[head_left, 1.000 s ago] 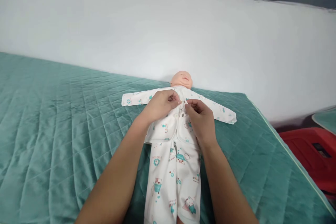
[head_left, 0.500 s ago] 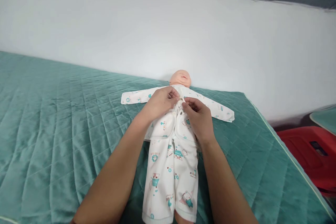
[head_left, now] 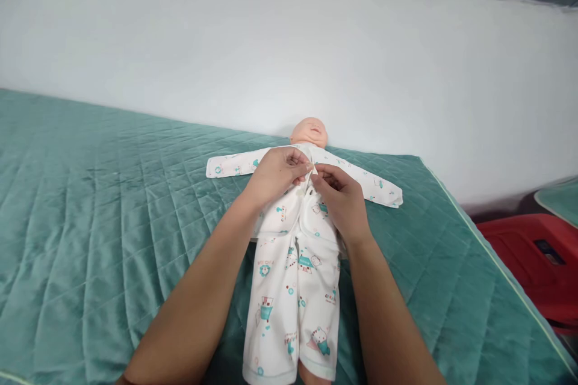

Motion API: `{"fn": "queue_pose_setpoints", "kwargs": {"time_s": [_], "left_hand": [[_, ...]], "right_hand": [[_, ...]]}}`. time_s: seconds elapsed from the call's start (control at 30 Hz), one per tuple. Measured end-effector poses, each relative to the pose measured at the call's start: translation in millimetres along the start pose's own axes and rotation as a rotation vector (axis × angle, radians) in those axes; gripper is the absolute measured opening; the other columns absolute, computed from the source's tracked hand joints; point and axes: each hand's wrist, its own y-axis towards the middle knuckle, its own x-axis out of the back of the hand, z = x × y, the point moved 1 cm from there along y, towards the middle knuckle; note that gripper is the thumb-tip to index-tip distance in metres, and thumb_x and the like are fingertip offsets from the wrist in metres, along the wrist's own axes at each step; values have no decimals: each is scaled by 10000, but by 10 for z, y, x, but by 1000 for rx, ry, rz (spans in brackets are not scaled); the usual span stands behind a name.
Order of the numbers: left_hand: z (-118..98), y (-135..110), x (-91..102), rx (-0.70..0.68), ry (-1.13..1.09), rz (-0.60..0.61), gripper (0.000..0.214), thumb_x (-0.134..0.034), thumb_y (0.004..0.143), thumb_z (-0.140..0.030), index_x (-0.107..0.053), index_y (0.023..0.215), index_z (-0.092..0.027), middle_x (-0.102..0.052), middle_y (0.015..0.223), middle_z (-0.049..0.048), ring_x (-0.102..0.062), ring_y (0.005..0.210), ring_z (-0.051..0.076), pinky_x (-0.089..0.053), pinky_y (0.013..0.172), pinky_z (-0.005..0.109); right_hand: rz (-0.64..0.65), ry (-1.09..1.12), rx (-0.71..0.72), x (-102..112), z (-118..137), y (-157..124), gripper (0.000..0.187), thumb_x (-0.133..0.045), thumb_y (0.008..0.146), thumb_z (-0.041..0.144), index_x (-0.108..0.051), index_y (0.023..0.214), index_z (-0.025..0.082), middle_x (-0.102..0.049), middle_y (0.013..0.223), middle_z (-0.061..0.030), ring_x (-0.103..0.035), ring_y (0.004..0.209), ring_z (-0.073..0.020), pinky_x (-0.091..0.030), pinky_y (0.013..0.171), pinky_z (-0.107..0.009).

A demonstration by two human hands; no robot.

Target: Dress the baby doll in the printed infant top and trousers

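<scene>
A baby doll [head_left: 309, 132] lies on its back, dressed in a white printed jacket [head_left: 280, 216] and matching trousers [head_left: 275, 289]. Its sleeves stretch out to both sides. At the chest, my left hand [head_left: 280, 174] pinches the jacket's front edge between thumb and fingers. Just beside it, my right hand [head_left: 343, 198] is closed on the opposite front edge. The fingertips of both hands nearly meet at the front opening. Whatever fastening sits between them is too small and covered to make out. Below the hands the jacket fronts part slightly over the trousers.
A green quilted cover [head_left: 112, 222] lies under the doll, its piped edge running down the right side. Behind the doll's head rises a white wall [head_left: 226, 42]. Beyond the right edge stands a red plastic stool [head_left: 524, 252].
Both hands stay at the chest, with the fingertips drawn slightly closer together on the jacket's edges. The view has shifted a little; the doll lies as before.
</scene>
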Motion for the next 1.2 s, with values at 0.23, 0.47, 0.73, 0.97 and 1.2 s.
{"fn": "queue_pose_setpoints", "kwargs": {"time_s": [0.23, 0.47, 0.73, 0.97, 1.2], "left_hand": [[41, 21, -29, 10, -99, 4, 95, -698, 806, -220, -660, 765, -143, -632, 672, 7, -585, 625, 96, -495, 654, 251], [17, 29, 8, 77, -79, -15, 102, -733, 793, -226, -674, 777, -145, -646, 668, 7, -585, 607, 89, -500, 638, 246], [-68, -10, 78, 157, 109, 24, 37, -682, 816, -193, -693, 826, -160, -658, 667, 12, -590, 581, 101, -463, 569, 238], [-29, -8, 70, 66, 193, 31, 54, -658, 796, -215, -660, 763, -172, -602, 594, -16, -534, 513, 98, -409, 533, 244], [-84, -13, 58, 54, 347, 7, 92, -644, 793, -244, -650, 733, -174, -610, 576, -16, -533, 520, 114, -390, 567, 266]], "right_hand": [[-31, 95, -41, 17, 3, 1, 281, -740, 797, 395, -756, 1028, 236, -675, 858, 1, -557, 714, -124, -447, 637, -263], [-10, 50, -69, 19, 24, 2, 312, -764, 771, 399, -761, 1037, 236, -675, 862, -2, -561, 712, -122, -462, 640, -272], [54, -12, -96, 76, 64, 4, 323, -750, 797, 389, -751, 1070, 217, -634, 811, 16, -507, 662, -98, -432, 612, -261], [75, -40, -70, 73, 76, 7, 329, -742, 798, 392, -747, 1077, 218, -575, 759, 36, -461, 626, -94, -403, 577, -258], [63, -55, -117, 59, 80, 4, 292, -758, 786, 401, -746, 1003, 205, -580, 732, 29, -474, 623, -98, -395, 560, -253]]}}
